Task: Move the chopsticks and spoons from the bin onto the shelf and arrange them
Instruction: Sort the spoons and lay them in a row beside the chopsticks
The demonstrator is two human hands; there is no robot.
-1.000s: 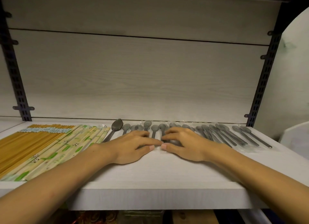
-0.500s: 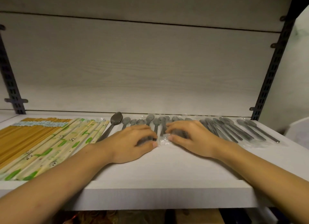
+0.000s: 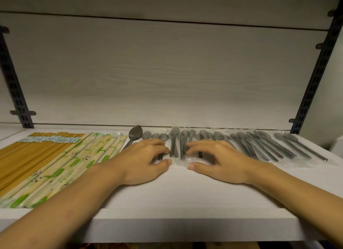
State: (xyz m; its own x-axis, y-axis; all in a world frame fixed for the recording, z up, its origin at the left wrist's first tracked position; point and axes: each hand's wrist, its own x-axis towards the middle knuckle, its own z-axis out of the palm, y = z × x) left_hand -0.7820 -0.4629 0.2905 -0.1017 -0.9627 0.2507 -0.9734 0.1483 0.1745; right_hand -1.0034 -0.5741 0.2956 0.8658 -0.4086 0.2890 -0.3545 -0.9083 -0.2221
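Observation:
Several grey spoons (image 3: 263,144) in clear plastic wrap lie in a row along the back of the white shelf (image 3: 185,193). One larger unwrapped spoon (image 3: 135,134) lies at the row's left end. Yellow chopsticks (image 3: 31,150) and panda-print wrapped chopsticks (image 3: 78,161) fill the shelf's left part. My left hand (image 3: 144,161) and my right hand (image 3: 217,160) sit side by side on the middle spoons (image 3: 178,144). Each has arched fingers over the handles and a thumb at the wrap's near end, pinching the packets. The bin is out of view.
Dark slotted uprights stand at the left (image 3: 13,92) and right (image 3: 315,74) of the pale wood-grain back panel. Another board hangs overhead. A white object (image 3: 336,144) shows at the far right. Bare shelf lies in front of the hands.
Both hands have drawn slightly apart on the spoon handles, fingers arching more. The view has shifted and tilted a little.

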